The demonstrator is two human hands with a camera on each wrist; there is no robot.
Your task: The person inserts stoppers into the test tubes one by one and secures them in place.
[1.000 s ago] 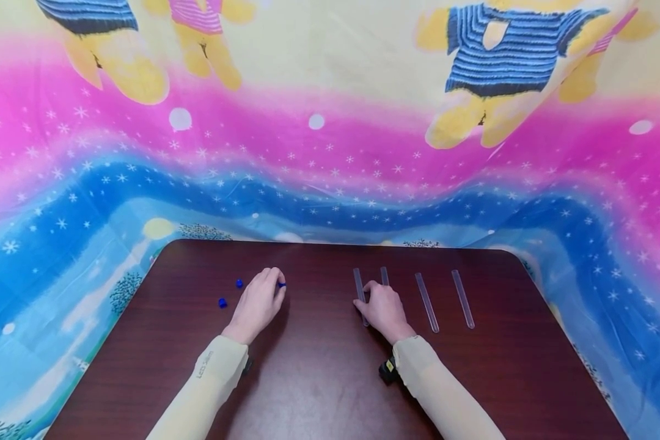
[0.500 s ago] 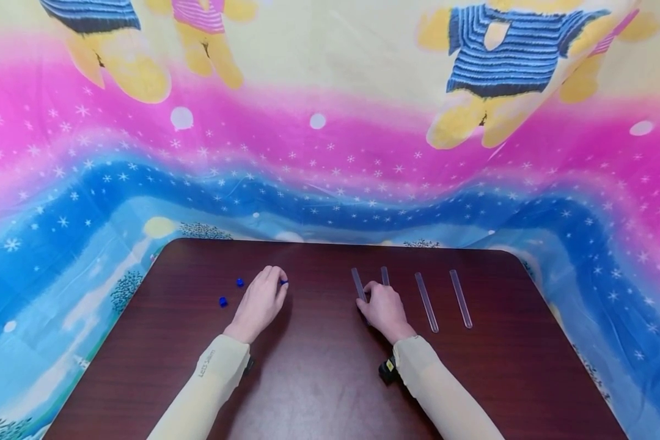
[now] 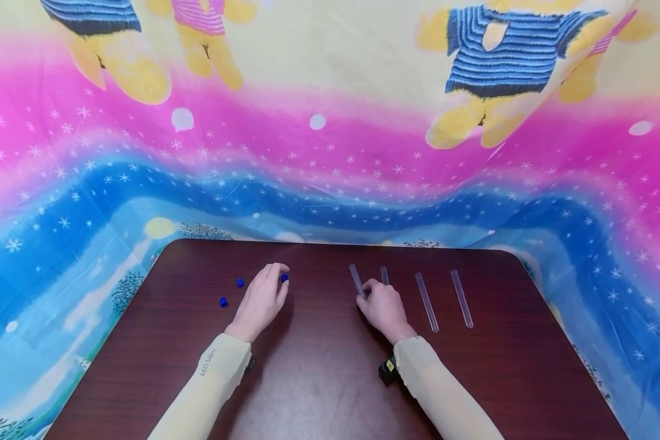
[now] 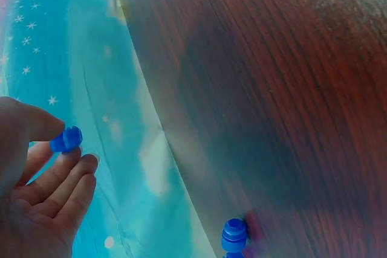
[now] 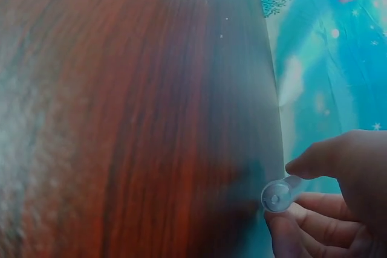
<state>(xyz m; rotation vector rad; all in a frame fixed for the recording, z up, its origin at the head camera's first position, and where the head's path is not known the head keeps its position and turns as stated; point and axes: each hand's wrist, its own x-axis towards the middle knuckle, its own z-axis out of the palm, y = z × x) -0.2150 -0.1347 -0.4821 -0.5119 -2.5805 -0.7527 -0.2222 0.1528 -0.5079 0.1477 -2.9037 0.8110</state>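
My left hand [image 3: 265,297] pinches a small blue cap [image 3: 284,277] between thumb and fingers; the left wrist view shows the cap [image 4: 66,139] held at the fingertips. Two more blue caps [image 3: 239,283] [image 3: 222,302] lie on the dark wooden table [image 3: 319,379] to the left of that hand. My right hand [image 3: 382,305] grips a clear tube [image 3: 356,280], its far end tilted up off the table. In the right wrist view the tube's round end [image 5: 277,196] sits between thumb and fingers.
Three other clear tubes lie side by side on the table: one [image 3: 384,274] behind my right hand, two [image 3: 426,302] [image 3: 462,299] further right. A colourful cloth [image 3: 330,153] with bear prints drapes behind and around the table.
The left hand has lifted the blue cap slightly off the table. The right hand has closed on the leftmost tube and raised it a little.
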